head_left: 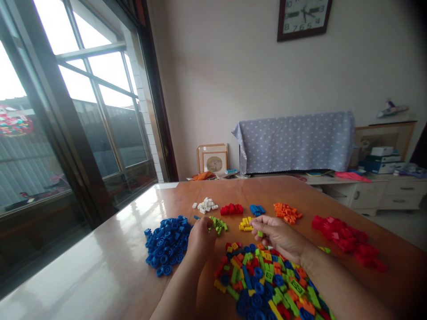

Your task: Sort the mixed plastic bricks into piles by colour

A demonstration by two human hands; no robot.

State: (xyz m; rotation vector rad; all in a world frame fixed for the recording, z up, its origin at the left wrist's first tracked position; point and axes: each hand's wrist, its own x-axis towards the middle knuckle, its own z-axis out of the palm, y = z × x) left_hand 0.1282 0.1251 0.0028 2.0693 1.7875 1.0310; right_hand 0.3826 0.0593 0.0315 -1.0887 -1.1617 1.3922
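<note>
My right hand (280, 235) is closed, with a small lime-green brick (260, 234) between its fingers, above the far edge of a mixed pile of coloured bricks (267, 280). A small group of yellow bricks (245, 224) lies just beyond those fingertips. My left hand (203, 235) is curled with its back to me, at the left side of a lime-green brick group (219, 226). Its fingertips are largely hidden, so what they hold cannot be made out. Left of that hand spreads a heap of blue bricks and round pieces (170, 242).
Further back on the brown table (126, 271) lie white bricks (207, 205), red bricks (231, 209), blue bricks (256, 210) and orange bricks (287, 213). A larger red pile (348, 240) is at the right. Beyond the table stands a white cabinet (367, 195).
</note>
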